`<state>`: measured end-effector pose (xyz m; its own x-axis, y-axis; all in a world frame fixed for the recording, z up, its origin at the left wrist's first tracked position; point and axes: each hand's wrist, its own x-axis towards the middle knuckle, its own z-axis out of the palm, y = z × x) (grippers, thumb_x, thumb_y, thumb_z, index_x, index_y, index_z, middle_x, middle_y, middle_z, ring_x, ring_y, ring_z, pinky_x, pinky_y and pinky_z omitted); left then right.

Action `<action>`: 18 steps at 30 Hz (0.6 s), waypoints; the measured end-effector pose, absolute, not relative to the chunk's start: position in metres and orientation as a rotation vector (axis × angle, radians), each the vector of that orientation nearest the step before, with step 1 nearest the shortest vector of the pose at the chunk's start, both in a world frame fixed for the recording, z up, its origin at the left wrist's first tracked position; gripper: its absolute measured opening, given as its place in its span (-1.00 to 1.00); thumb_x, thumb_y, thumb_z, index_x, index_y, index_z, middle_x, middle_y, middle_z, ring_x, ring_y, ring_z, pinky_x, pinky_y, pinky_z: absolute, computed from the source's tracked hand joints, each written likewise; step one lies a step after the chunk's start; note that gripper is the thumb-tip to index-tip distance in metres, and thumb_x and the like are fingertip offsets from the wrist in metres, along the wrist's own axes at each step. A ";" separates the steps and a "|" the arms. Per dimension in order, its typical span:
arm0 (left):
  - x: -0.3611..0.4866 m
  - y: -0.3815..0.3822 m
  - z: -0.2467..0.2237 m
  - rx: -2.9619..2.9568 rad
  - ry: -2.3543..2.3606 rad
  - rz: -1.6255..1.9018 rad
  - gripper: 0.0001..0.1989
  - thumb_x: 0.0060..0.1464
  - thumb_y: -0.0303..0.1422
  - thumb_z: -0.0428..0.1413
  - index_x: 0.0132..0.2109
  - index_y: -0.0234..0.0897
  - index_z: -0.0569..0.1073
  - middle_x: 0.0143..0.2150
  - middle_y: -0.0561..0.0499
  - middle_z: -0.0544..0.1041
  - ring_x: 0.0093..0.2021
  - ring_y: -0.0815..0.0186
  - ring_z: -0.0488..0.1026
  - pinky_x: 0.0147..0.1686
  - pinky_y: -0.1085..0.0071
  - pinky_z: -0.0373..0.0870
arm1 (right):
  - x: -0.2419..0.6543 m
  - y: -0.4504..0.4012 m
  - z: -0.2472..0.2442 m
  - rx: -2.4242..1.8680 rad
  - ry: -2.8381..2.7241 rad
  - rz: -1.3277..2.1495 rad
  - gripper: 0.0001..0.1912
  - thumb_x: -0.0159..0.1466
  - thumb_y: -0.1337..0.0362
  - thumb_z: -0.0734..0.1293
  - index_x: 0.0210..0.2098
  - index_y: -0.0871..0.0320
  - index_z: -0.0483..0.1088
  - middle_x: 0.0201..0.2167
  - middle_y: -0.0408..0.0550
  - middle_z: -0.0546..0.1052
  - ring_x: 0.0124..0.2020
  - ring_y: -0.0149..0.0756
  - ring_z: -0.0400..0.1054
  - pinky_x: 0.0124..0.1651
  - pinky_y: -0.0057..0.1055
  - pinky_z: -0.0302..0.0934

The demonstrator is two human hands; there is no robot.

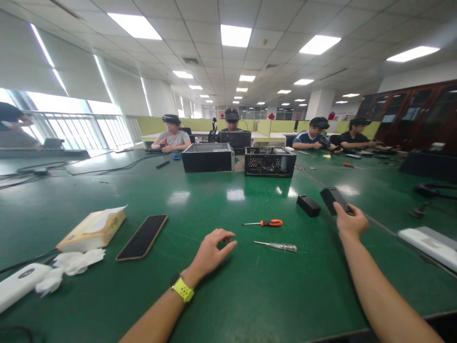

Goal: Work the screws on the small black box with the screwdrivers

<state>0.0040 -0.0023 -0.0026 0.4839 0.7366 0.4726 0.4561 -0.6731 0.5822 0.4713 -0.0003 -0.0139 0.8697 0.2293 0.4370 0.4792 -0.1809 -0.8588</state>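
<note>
My right hand (pixel 350 220) grips a black box-shaped object (pixel 332 199) between thumb and fingers, tilted over the green table (pixel 221 295). Just left of it a second black block (pixel 308 205) lies on the table. My left hand (pixel 214 251), with a yellow-green watch strap at the wrist, is low over the table, its fingers apart and curved, with nothing in them. To its right lie an orange-and-black screwdriver (pixel 272 223) and, nearer to me, a clear-handled screwdriver (pixel 283 247).
A phone (pixel 143 237), a tissue pack (pixel 93 228) and crumpled tissues (pixel 76 261) lie at left. Two computer cases (pixel 208 161) (pixel 269 163) stand further back. A white power strip (pixel 430 245) is at right. Several people sit across the table.
</note>
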 end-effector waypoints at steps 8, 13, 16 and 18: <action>0.005 -0.004 -0.002 2.376 0.971 0.922 -0.81 0.19 -0.28 0.11 -0.15 -0.25 0.55 -0.28 -0.03 0.56 -0.26 0.24 0.47 -0.20 0.34 0.41 | 0.479 0.011 -0.042 -2.040 -0.608 -0.167 -0.42 -0.04 -0.04 0.44 -0.11 0.18 0.53 -0.20 0.18 0.52 -0.18 0.07 0.39 -0.12 -0.07 0.29; 0.005 -0.004 -0.002 2.382 0.983 0.896 -0.82 0.19 -0.28 0.12 -0.15 -0.25 0.55 -0.28 -0.03 0.55 -0.26 0.24 0.47 -0.20 0.34 0.40 | 0.480 0.013 -0.042 -2.069 -0.644 -0.172 -0.40 0.04 -0.07 0.40 -0.06 0.20 0.51 -0.16 0.21 0.46 -0.16 0.07 0.37 -0.10 -0.09 0.28; 0.005 -0.004 -0.002 2.378 0.986 0.887 -0.83 0.19 -0.29 0.12 -0.15 -0.24 0.56 -0.28 -0.02 0.55 -0.26 0.24 0.47 -0.21 0.35 0.40 | 0.480 0.013 -0.043 -2.077 -0.629 -0.167 -0.43 0.04 -0.04 0.39 -0.05 0.18 0.51 -0.15 0.20 0.45 -0.16 0.05 0.36 -0.10 -0.10 0.27; 0.005 -0.005 -0.001 2.373 0.986 0.875 -0.83 0.19 -0.29 0.12 -0.15 -0.25 0.56 -0.28 -0.02 0.55 -0.26 0.24 0.47 -0.22 0.36 0.39 | 0.479 0.013 -0.043 -2.081 -0.620 -0.160 -0.43 0.04 -0.04 0.39 -0.05 0.17 0.51 -0.15 0.18 0.44 -0.17 0.04 0.36 -0.10 -0.09 0.28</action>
